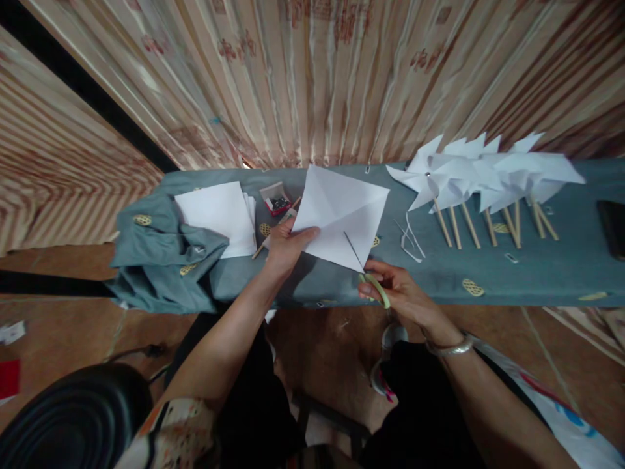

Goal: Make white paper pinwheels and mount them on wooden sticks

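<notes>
My left hand [287,244] grips the left edge of a creased white paper square [344,205], thumb on top. In my right hand [395,290] is a pair of scissors [375,286] with light green handles. One dark blade lies over the paper near its lower corner, pointing toward the middle; the other blade is hidden, apparently beneath the sheet. Just beyond my left hand stands a small open box [276,197] of dark metal pins. A wooden stick [260,249] lies partly under that hand.
Several white paper pinwheels [454,172] on wooden sticks lie at the right of the cloth-covered table [434,270]. Stacked white paper [217,215] sits at the left. White strips [413,241] lie right of the sheet. A dark phone-like object [612,228] is at the far right.
</notes>
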Tool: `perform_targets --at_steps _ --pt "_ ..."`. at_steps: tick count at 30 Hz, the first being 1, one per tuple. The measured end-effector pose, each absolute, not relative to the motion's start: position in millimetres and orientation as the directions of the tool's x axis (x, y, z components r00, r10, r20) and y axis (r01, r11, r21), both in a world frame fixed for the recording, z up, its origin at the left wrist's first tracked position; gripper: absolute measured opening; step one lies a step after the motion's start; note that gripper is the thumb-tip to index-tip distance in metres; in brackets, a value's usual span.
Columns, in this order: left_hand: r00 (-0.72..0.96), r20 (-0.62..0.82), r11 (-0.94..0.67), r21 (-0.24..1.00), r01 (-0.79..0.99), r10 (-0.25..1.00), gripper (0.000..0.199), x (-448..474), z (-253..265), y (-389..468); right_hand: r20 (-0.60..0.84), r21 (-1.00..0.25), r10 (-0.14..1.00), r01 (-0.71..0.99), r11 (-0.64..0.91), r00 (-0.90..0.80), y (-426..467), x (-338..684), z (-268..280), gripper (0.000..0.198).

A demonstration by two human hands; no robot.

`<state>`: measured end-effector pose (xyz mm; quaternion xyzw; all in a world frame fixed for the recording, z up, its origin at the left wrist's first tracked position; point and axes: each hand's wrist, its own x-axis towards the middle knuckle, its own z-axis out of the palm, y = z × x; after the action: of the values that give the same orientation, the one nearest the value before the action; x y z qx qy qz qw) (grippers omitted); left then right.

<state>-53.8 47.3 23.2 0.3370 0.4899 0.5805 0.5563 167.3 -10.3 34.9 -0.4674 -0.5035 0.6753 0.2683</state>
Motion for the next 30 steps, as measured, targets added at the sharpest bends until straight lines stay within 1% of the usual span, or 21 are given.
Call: perform_targets --at_steps 8,13,23,26,30 --pt "-0.107 -0.158 0.12 0.947 -0.298 0.982 0.028 -49.8 25.5 42.7 -0.331 -0.942 0.847 0.095 -0.322 -0.416 -10.6 165.8 34.3 0.043" --pt "-0.104 -0.175 0.14 0.95 -0.279 0.979 0.028 -49.8 21.7 42.2 -0.318 -0.947 0.858 0.102 -0.303 -0.404 -10.4 165.1 33.6 0.05" --pt "-0.106 -0.171 0.135 0.948 -0.287 0.98 0.027 -49.8 21.7 42.1 -0.38 -0.92 0.839 0.064 -0.387 -0.389 -8.5 163.8 34.6 0.055" --pt "-0.108 -0.169 0.131 0.948 -0.291 0.98 0.027 -49.3 23.4 41.0 -0.383 -0.92 0.837 0.075 -0.386 -0.39 -8.0 163.4 35.2 0.054" --pt "-0.11 -0.164 0.129 0.954 -0.271 0.98 0.026 -50.0 22.7 40.9 -0.381 -0.923 0.845 0.098 -0.372 -0.377 -8.5 163.7 33.0 0.047"
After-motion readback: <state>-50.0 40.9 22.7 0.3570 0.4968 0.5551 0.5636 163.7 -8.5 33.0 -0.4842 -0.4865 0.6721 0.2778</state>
